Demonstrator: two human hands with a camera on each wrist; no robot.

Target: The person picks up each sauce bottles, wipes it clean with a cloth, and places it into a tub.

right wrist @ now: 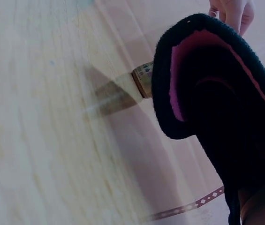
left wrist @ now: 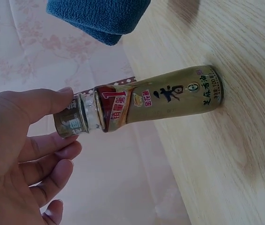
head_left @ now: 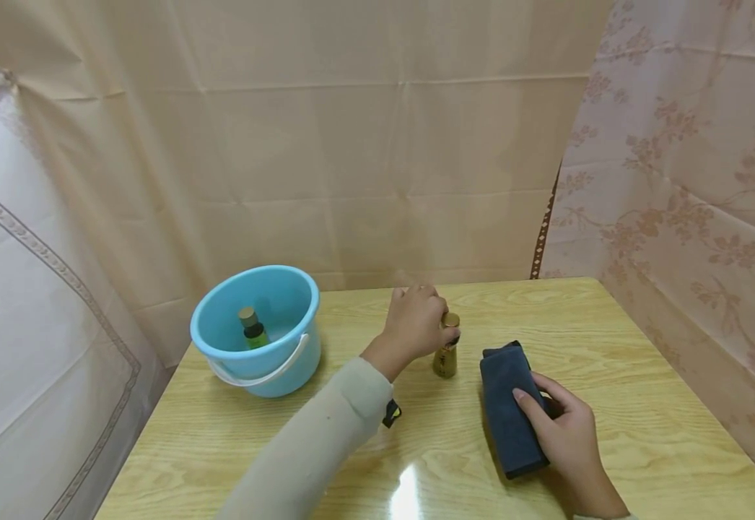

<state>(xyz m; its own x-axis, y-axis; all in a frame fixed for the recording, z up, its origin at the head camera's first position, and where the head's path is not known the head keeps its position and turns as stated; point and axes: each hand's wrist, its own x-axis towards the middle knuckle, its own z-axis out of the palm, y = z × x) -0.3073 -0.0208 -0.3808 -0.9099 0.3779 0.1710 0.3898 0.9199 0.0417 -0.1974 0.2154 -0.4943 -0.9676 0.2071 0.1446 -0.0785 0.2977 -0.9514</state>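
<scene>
My left hand (head_left: pixel 416 321) pinches the gold cap of a small sesame oil bottle (head_left: pixel 444 363) between thumb and forefinger. The bottle stands upright, its base at the tabletop. In the left wrist view the gold label of the sesame oil bottle (left wrist: pixel 170 96) faces the camera, and the other fingers of the left hand (left wrist: pixel 19 145) are loosely bent. To the right, a folded dark blue towel (head_left: pixel 510 404) is gripped by my right hand (head_left: pixel 566 426), thumb on top. In the right wrist view the towel (right wrist: pixel 170 124) shows its rolled layers and covers most of the bottle.
A light blue bucket (head_left: pixel 299 365) with a white handle stands at the left, with a green-labelled bottle (head_left: pixel 255 332) inside. A small black item (head_left: pixel 391 413) shows beside my left sleeve, partly hidden. Curtains (head_left: pixel 364 180) hang behind the wooden table (head_left: pixel 644 404).
</scene>
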